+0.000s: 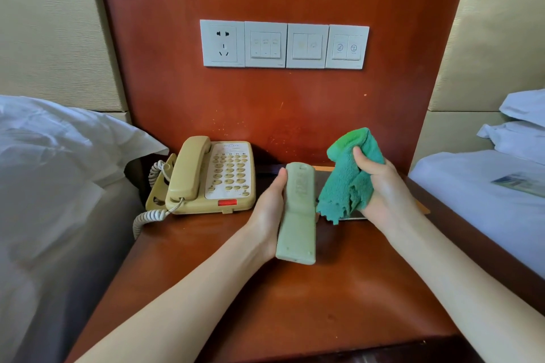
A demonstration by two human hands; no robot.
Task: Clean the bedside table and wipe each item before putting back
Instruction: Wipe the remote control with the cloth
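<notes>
Left hand [269,212] gripping a pale remote [297,215], back upward, above the tabletop [295,303]; right hand [380,186] clutching a green cloth [348,174] just beside it. Beige telephone [206,177] at rear left.

— Where do the arms sit?
— Both bare forearms rise from the frame's lower corners toward the centre.
— The left hand [269,215]?
— Just left of centre, thumb up, fingers wrapped round something it holds.
— And the right hand [380,186]?
— Right of centre, slightly higher, fingers bunched, thumb pressing in.
</notes>
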